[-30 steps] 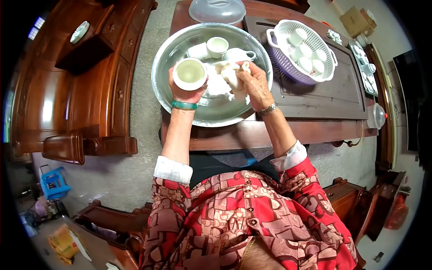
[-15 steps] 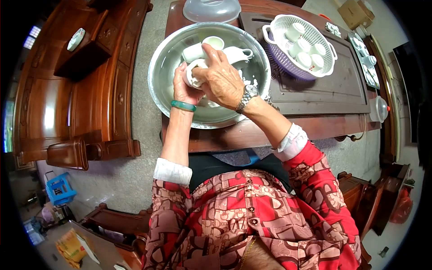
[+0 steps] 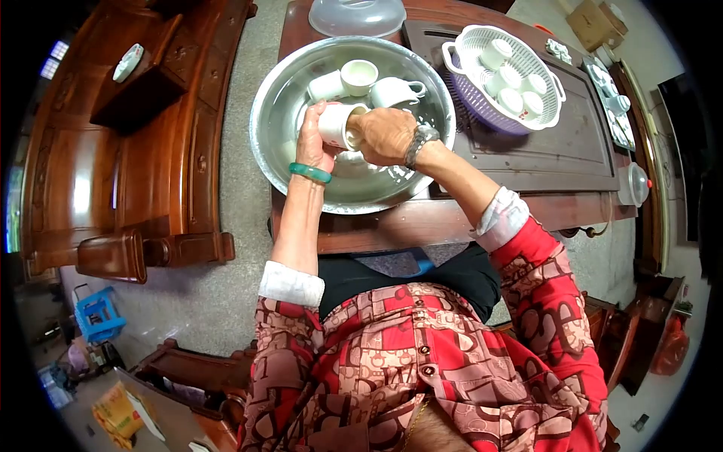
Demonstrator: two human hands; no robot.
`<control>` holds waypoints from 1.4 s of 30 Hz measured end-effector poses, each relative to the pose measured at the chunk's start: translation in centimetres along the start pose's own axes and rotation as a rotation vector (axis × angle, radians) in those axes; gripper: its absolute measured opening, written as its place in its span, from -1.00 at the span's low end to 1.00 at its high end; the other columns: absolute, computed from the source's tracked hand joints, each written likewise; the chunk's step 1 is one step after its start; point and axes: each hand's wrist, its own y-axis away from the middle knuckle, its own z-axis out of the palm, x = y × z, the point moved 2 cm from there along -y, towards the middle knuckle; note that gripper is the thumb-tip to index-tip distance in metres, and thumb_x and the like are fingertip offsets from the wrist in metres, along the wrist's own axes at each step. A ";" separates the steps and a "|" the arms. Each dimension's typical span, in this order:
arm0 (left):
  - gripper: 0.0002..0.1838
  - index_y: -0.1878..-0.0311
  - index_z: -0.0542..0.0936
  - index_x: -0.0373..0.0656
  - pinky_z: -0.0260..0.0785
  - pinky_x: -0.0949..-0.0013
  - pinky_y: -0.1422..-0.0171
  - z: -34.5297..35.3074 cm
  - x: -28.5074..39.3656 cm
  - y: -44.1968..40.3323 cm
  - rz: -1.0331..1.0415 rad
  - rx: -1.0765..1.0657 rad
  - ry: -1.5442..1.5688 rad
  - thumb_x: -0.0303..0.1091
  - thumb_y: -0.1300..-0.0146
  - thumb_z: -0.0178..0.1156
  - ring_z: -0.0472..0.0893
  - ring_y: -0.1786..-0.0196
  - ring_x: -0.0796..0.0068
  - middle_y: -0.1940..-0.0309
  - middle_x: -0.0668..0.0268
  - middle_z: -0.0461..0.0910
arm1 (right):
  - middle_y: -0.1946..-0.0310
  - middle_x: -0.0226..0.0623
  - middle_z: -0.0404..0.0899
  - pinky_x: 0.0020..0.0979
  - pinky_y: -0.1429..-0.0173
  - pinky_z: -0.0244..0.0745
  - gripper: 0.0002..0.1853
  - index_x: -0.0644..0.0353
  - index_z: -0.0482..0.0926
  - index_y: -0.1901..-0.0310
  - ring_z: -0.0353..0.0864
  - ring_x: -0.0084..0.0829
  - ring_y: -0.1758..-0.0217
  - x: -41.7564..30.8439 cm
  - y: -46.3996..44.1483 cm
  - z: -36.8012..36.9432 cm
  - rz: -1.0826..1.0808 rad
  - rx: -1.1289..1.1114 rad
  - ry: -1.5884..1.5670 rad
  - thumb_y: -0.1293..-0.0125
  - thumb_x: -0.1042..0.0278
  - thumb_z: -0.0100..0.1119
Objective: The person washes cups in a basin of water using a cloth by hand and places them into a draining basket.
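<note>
My left hand (image 3: 309, 143) is wrapped round a white cup (image 3: 334, 125), held tilted on its side over the metal basin (image 3: 260, 154), with its mouth facing right. The fingers of my right hand (image 3: 385, 137) are curled into the cup's mouth; their tips are hidden, and I cannot make out what they hold. Behind the hands, inside the basin, stand a white cup (image 3: 359, 76) with its mouth up, a second white cup (image 3: 324, 87) lying tilted, and a white handled cup (image 3: 391, 92). White bits float in the shallow water near my right wrist.
A white colander (image 3: 559, 89) in a purple basin (image 3: 482, 113) holds several upturned cups, right of the metal basin. A clear plastic lid (image 3: 356, 16) lies behind it. Farther right is a tray (image 3: 626, 135) with cups. A carved wooden bench (image 3: 83, 188) stands left.
The cup has tipped so that its mouth faces right. My right hand has moved right and down from above the cup, its fingers now reaching in from the side.
</note>
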 end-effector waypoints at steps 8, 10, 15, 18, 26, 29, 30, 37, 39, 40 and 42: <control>-0.66 0.20 0.53 -0.25 0.43 0.31 0.08 -0.3 -0.1 -0.1 0.080 0.027 -0.078 -0.13 -0.19 0.07 0.57 0.20 0.38 0.29 0.22 0.57 | 0.51 -0.04 0.58 -0.18 0.28 0.51 -0.83 0.22 0.58 0.37 0.61 -0.07 0.39 -0.1 0.6 1.8 -0.158 0.087 0.086 0.02 0.52 0.02; -0.66 0.17 0.52 -0.24 0.43 0.29 0.10 0.1 -0.2 0.1 0.069 0.053 -0.091 -0.12 -0.18 0.08 0.57 0.20 0.38 0.28 0.22 0.57 | 0.51 -0.05 0.58 -0.18 0.27 0.51 -0.83 0.21 0.59 0.38 0.61 -0.08 0.39 -0.1 0.3 1.5 -0.177 0.101 0.184 0.03 0.53 0.02; -0.55 0.02 0.46 -0.23 0.45 0.23 0.15 -0.2 -0.2 -0.3 0.049 -0.097 -0.013 -0.05 -0.20 -0.03 0.56 0.15 0.31 0.15 0.19 0.54 | 0.31 0.01 0.60 -0.19 0.13 0.51 -0.76 0.25 0.60 0.28 0.62 -0.11 0.19 0.9 -0.8 1.3 0.071 -0.062 0.040 0.00 0.39 0.07; -0.48 -0.10 0.39 -0.20 0.46 0.20 0.22 0.1 0.2 0.4 0.082 -0.213 0.013 -0.08 -0.13 -0.05 0.54 0.13 0.31 0.11 0.19 0.50 | 0.33 0.06 0.58 -0.18 0.13 0.50 -0.75 0.31 0.58 0.28 0.60 -0.05 0.21 1.8 -1.1 1.7 0.051 -0.042 -0.171 0.00 0.40 0.04; -0.48 0.05 0.44 -0.15 0.48 0.42 0.25 0.2 -0.6 0.0 0.113 -0.138 -0.086 0.10 -0.14 0.17 0.58 0.22 0.52 0.25 0.34 0.56 | 0.54 -0.09 0.59 -0.24 0.32 0.54 -0.91 0.23 0.59 0.49 0.64 -0.17 0.39 1.0 0.9 1.4 -0.135 0.213 0.219 0.05 0.50 0.08; -0.42 0.04 0.42 -0.17 0.49 0.41 0.16 0.5 -0.8 0.3 0.118 -0.067 -0.078 0.16 -0.11 0.17 0.58 0.20 0.51 0.23 0.31 0.55 | 0.52 -0.10 0.60 -0.25 0.33 0.53 -0.89 0.22 0.59 0.48 0.64 -0.17 0.40 0.8 1.0 1.9 -0.123 0.173 0.146 0.04 0.48 0.07; -0.43 0.06 0.43 -0.16 0.47 0.37 0.10 1.0 -0.5 0.8 0.125 -0.083 -0.051 0.16 -0.11 0.17 0.58 0.17 0.48 0.22 0.31 0.56 | 0.52 -0.09 0.60 -0.24 0.33 0.53 -0.89 0.22 0.59 0.47 0.64 -0.17 0.40 0.7 1.2 2.2 -0.135 0.169 0.123 0.04 0.48 0.06; -0.55 -0.06 0.38 -0.36 0.31 0.07 -0.19 1.3 0.8 1.5 0.126 -0.445 0.249 -0.26 -0.16 0.02 0.49 -0.04 0.19 0.07 0.05 0.49 | 0.46 -0.10 0.58 -0.27 0.32 0.52 -0.87 0.26 0.57 0.43 0.62 -0.21 0.37 0.6 1.5 3.6 -0.161 0.305 0.162 0.05 0.43 0.11; -0.55 -0.08 0.37 -0.26 0.32 0.05 -0.14 0.6 -0.1 0.6 0.114 -0.282 0.158 -0.19 -0.19 0.02 0.50 -0.03 0.22 0.04 0.13 0.47 | 0.46 -0.12 0.58 -0.29 0.32 0.52 -0.87 0.26 0.57 0.43 0.62 -0.23 0.37 1.0 1.4 3.8 -0.169 0.388 0.191 0.06 0.43 0.12; -0.45 -0.11 0.35 -0.23 0.36 0.07 -0.11 0.4 -0.7 0.2 0.099 -0.208 0.075 -0.01 -0.21 0.08 0.49 -0.04 0.25 0.04 0.15 0.46 | 0.47 -0.12 0.57 -0.30 0.32 0.52 -0.87 0.26 0.57 0.44 0.62 -0.25 0.37 1.4 1.1 3.8 -0.109 0.372 0.233 0.05 0.43 0.12; -0.39 -0.11 0.35 -0.20 0.39 0.09 -0.07 0.6 -1.4 -0.4 0.063 -0.158 0.053 0.08 -0.17 0.11 0.50 -0.03 0.28 0.05 0.17 0.47 | 0.48 -0.02 0.54 -0.23 0.32 0.51 -0.82 0.31 0.56 0.37 0.60 -0.14 0.39 1.6 1.2 3.6 -0.039 0.319 0.222 0.04 0.47 0.06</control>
